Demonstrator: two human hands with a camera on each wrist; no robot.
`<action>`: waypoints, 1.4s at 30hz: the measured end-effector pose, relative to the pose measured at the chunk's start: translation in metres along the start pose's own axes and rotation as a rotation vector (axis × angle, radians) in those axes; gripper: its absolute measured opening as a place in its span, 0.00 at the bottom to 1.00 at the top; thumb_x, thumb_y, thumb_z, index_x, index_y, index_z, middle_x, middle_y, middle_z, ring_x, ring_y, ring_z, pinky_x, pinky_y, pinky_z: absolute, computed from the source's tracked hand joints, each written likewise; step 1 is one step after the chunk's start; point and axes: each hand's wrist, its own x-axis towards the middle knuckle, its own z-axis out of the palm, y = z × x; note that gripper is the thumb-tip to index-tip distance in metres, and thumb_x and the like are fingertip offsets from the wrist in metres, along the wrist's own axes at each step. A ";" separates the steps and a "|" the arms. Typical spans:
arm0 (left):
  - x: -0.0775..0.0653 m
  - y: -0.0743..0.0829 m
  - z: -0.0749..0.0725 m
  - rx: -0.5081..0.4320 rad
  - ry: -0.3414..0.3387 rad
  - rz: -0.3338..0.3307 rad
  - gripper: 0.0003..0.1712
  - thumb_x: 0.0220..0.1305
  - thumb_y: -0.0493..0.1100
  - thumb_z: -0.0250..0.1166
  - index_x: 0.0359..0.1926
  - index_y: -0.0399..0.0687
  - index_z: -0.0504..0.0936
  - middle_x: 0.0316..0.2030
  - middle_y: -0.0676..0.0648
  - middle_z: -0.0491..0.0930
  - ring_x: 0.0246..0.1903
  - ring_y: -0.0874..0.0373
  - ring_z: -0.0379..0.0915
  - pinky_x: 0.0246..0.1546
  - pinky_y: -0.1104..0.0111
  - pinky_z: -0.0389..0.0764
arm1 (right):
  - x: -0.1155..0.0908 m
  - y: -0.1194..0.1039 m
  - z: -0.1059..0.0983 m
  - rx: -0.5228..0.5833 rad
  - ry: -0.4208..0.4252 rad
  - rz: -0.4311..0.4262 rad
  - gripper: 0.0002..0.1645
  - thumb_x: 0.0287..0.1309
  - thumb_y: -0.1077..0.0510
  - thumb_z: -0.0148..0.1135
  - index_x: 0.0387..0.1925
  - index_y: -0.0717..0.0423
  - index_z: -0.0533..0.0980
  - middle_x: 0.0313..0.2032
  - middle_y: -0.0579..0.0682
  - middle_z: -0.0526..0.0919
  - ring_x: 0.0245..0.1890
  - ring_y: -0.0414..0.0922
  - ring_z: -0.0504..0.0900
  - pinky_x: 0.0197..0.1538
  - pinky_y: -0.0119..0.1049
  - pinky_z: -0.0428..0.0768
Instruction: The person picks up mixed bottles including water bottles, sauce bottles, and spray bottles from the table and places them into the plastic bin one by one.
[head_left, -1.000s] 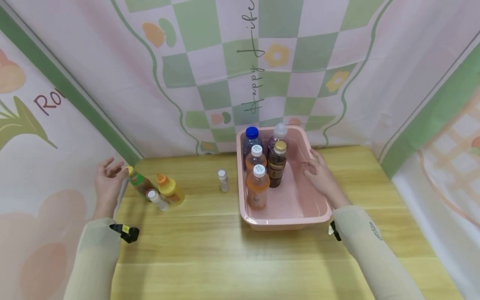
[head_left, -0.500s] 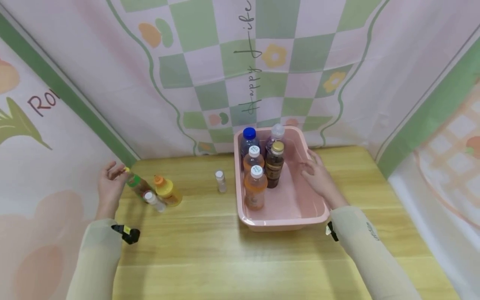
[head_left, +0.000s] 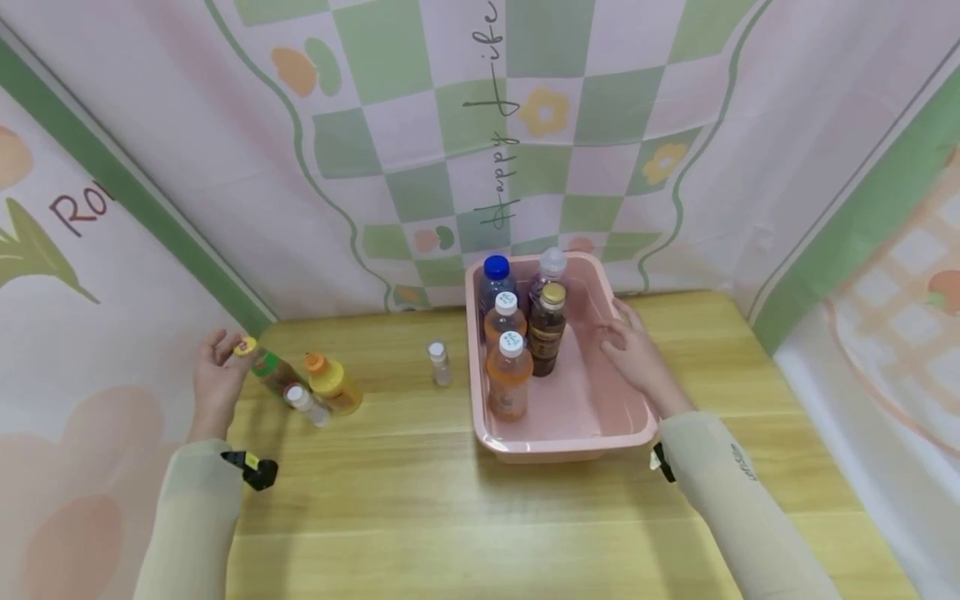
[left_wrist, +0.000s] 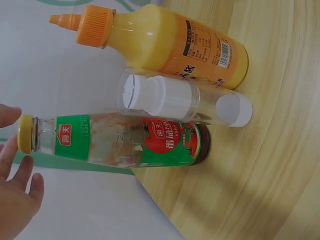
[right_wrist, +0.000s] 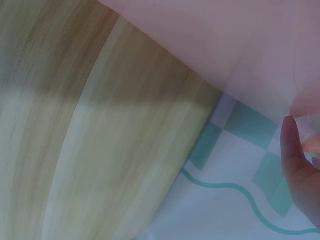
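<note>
Shifted: fingers of the left hand (head_left: pixel 213 387), now back from over the sauce bottle's (left_wrist: pixel 120 142) yellow cap (head_left: pixel 245 346), baring its top. Bearing on the work: likely a grip being settled, no lift evident. Sauce bottle: standing well left of the pink tub (head_left: pixel 562 446). Left grip: thumb and fingers loosely bent about the cap; whether they pinch it, cannot tell. Right hand (head_left: pixel 633 354): fingers astride the tub's right rim, gripping it. Also left of the tub: yellow bottle (head_left: pixel 336 387), small clear bottle (left_wrist: pixel 205 105).
</note>
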 end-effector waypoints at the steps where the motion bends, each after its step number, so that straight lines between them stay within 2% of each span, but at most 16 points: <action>1: 0.000 -0.001 0.000 0.007 -0.004 -0.001 0.40 0.68 0.39 0.53 0.75 0.51 0.42 0.74 0.46 0.52 0.74 0.52 0.48 0.74 0.61 0.56 | 0.000 0.000 0.000 0.002 0.002 -0.002 0.23 0.62 0.64 0.50 0.58 0.68 0.69 0.75 0.61 0.41 0.68 0.72 0.52 0.66 0.69 0.57; 10: 0.005 -0.006 0.000 0.038 -0.041 0.027 0.43 0.68 0.40 0.53 0.75 0.48 0.39 0.75 0.44 0.46 0.74 0.48 0.45 0.75 0.57 0.54 | 0.000 -0.001 0.000 -0.003 0.003 -0.003 0.23 0.62 0.64 0.50 0.59 0.68 0.69 0.75 0.62 0.41 0.68 0.72 0.52 0.65 0.70 0.57; 19: 0.005 -0.008 0.002 0.012 -0.014 0.005 0.46 0.66 0.36 0.55 0.75 0.49 0.37 0.75 0.43 0.48 0.73 0.47 0.48 0.72 0.59 0.60 | 0.000 0.000 0.001 -0.005 0.003 -0.007 0.23 0.62 0.64 0.50 0.59 0.68 0.69 0.75 0.62 0.42 0.68 0.73 0.52 0.66 0.70 0.57; 22: 0.005 -0.008 0.002 0.003 0.010 -0.001 0.46 0.65 0.35 0.56 0.75 0.50 0.38 0.73 0.43 0.53 0.73 0.48 0.51 0.72 0.61 0.62 | 0.000 -0.001 0.000 0.003 0.001 -0.002 0.23 0.62 0.64 0.50 0.59 0.68 0.69 0.75 0.62 0.41 0.69 0.72 0.51 0.66 0.70 0.57; 24: 0.005 -0.009 0.002 0.002 0.024 -0.003 0.46 0.64 0.35 0.57 0.75 0.51 0.40 0.70 0.47 0.58 0.72 0.49 0.52 0.71 0.62 0.63 | -0.001 -0.002 0.000 0.005 -0.001 0.000 0.23 0.63 0.64 0.50 0.59 0.68 0.69 0.75 0.61 0.41 0.69 0.72 0.51 0.66 0.70 0.57; 27: 0.005 -0.012 0.003 -0.008 0.045 -0.007 0.45 0.63 0.35 0.58 0.74 0.51 0.43 0.60 0.57 0.63 0.71 0.50 0.55 0.70 0.63 0.64 | 0.000 -0.002 0.000 0.008 -0.002 0.004 0.23 0.63 0.64 0.50 0.59 0.68 0.69 0.75 0.61 0.41 0.69 0.72 0.51 0.65 0.70 0.57; 30: 0.004 -0.013 0.002 0.002 0.055 -0.013 0.45 0.63 0.36 0.60 0.74 0.50 0.44 0.50 0.66 0.62 0.69 0.53 0.57 0.69 0.64 0.65 | 0.000 -0.002 0.000 0.006 -0.004 0.005 0.23 0.63 0.64 0.50 0.59 0.69 0.69 0.75 0.62 0.40 0.69 0.73 0.51 0.65 0.70 0.57; 34: 0.003 -0.015 0.003 0.017 0.059 -0.014 0.45 0.61 0.36 0.61 0.73 0.50 0.45 0.46 0.69 0.61 0.65 0.56 0.61 0.66 0.66 0.69 | 0.000 -0.002 0.000 0.001 0.001 -0.002 0.24 0.62 0.64 0.50 0.59 0.69 0.69 0.75 0.62 0.41 0.68 0.73 0.52 0.65 0.70 0.58; 36: 0.003 -0.015 0.003 0.029 0.057 -0.015 0.46 0.61 0.37 0.61 0.73 0.51 0.45 0.46 0.68 0.61 0.65 0.56 0.61 0.65 0.66 0.69 | 0.000 -0.001 0.000 -0.003 0.003 -0.007 0.24 0.62 0.64 0.50 0.59 0.69 0.69 0.74 0.63 0.41 0.68 0.73 0.52 0.65 0.69 0.59; 38: 0.002 -0.016 0.004 0.034 0.053 -0.018 0.46 0.61 0.37 0.61 0.74 0.52 0.44 0.51 0.65 0.63 0.65 0.55 0.61 0.66 0.65 0.69 | 0.000 -0.001 0.000 -0.009 0.002 -0.008 0.24 0.62 0.64 0.49 0.59 0.69 0.69 0.74 0.63 0.42 0.68 0.73 0.54 0.65 0.69 0.60; 42: 0.002 -0.017 0.003 0.028 0.035 -0.026 0.47 0.62 0.38 0.61 0.74 0.54 0.42 0.66 0.51 0.61 0.69 0.52 0.57 0.68 0.61 0.67 | 0.000 -0.002 0.000 -0.013 -0.002 -0.006 0.24 0.62 0.63 0.49 0.59 0.69 0.69 0.74 0.63 0.42 0.67 0.73 0.55 0.65 0.69 0.61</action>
